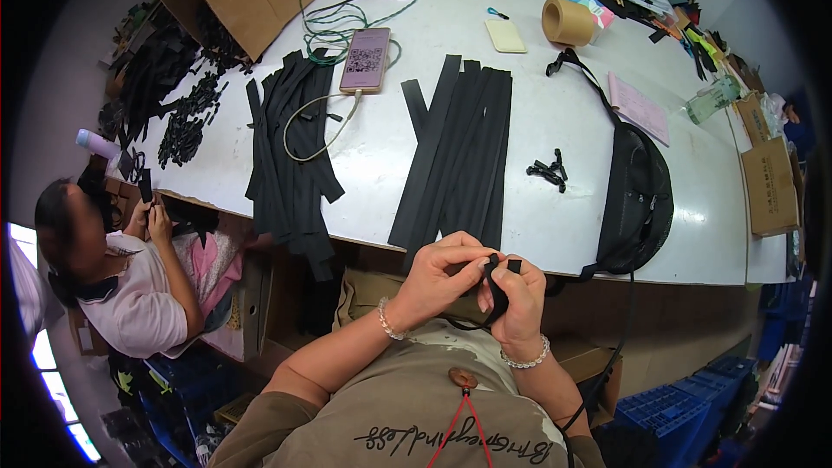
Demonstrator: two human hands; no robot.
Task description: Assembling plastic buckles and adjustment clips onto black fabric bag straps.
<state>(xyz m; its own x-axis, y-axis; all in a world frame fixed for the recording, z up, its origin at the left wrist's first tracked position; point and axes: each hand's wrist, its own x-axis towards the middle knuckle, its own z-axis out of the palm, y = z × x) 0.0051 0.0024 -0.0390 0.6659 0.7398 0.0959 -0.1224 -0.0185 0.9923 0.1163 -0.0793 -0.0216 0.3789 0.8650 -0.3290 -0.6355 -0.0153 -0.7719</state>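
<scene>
Close to my chest, just off the table's front edge, both my hands are closed on one black strap [500,295]. My left hand [440,276] pinches its upper end between thumb and fingertips. My right hand [522,305] grips the strap from the other side, and a short end sticks up above its fingers. Whether a small part sits between the fingertips is hidden. Just beyond my hands lie long flat black straps [459,139], side by side. A few small black plastic pieces [550,172] lie in a loose cluster to their right.
Another pile of black straps [290,139] overhangs the table edge at left, beside a phone [365,61] on a cable. A black waist bag [637,199] lies at right. A tape roll [568,22] stands farther back. A co-worker [130,277] sits at left, holding a black strap.
</scene>
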